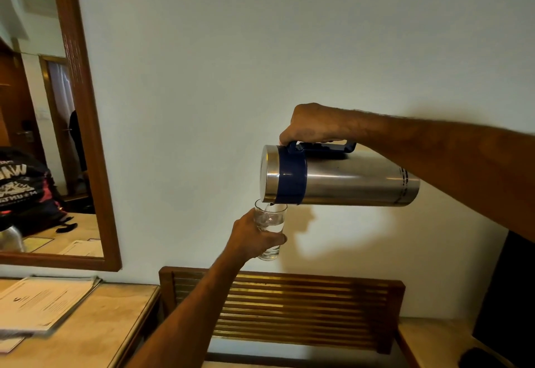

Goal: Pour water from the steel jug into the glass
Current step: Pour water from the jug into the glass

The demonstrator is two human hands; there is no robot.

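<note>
Pale wall (231,78), mirror (84,124) at left | steel jug (341,176) tipped level, handle clasped by right hand (311,124) | glass (270,223), part-filled, gripped under spout by left hand (254,236).

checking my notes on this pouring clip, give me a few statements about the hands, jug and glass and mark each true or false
1. The right hand holds the steel jug by its dark blue handle. True.
2. The jug stands upright. False: it is tipped nearly level, its spout end over the glass.
3. The glass rests on the table. False: the left hand holds it in the air in front of the wall.
4. There is water in the glass. True.
5. The jug's lid end points to the right of the picture. False: it points left, toward the mirror.
</note>
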